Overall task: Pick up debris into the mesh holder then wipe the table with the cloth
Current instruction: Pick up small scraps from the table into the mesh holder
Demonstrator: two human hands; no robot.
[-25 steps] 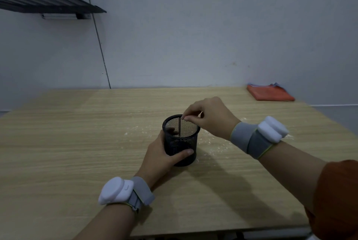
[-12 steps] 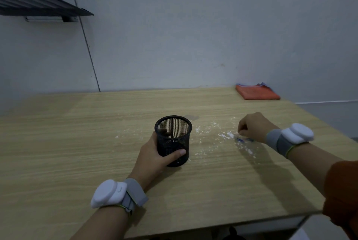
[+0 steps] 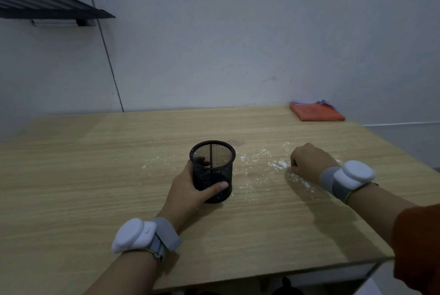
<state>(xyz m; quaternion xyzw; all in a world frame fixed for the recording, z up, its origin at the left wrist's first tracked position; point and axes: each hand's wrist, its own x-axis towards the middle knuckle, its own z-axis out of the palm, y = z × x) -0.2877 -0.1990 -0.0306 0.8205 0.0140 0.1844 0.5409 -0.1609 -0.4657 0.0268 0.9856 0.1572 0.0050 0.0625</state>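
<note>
A black mesh holder point(image 3: 212, 163) stands upright near the middle of the wooden table point(image 3: 83, 175). My left hand point(image 3: 188, 191) grips its lower wall from the left, thumb across the front. To the right, my right hand point(image 3: 309, 161) rests knuckles-up on the table with its fingers curled down into a patch of white powder point(image 3: 277, 165). The blue piece of debris seen beside that hand before no longer shows; the fingertips hide what they pinch. A folded orange cloth point(image 3: 316, 112) lies at the far right corner by the wall.
White powder and crumbs point(image 3: 250, 159) are scattered from the holder rightward past my right hand. A dark wire shelf point(image 3: 47, 2) hangs on the wall at upper left. The table's front edge and right corner point(image 3: 385, 259) are close to my right forearm.
My right hand left the holder's rim and went right, down onto the powder. The blue piece beside it half a second ago is now out of sight. My left hand kept its grip.
</note>
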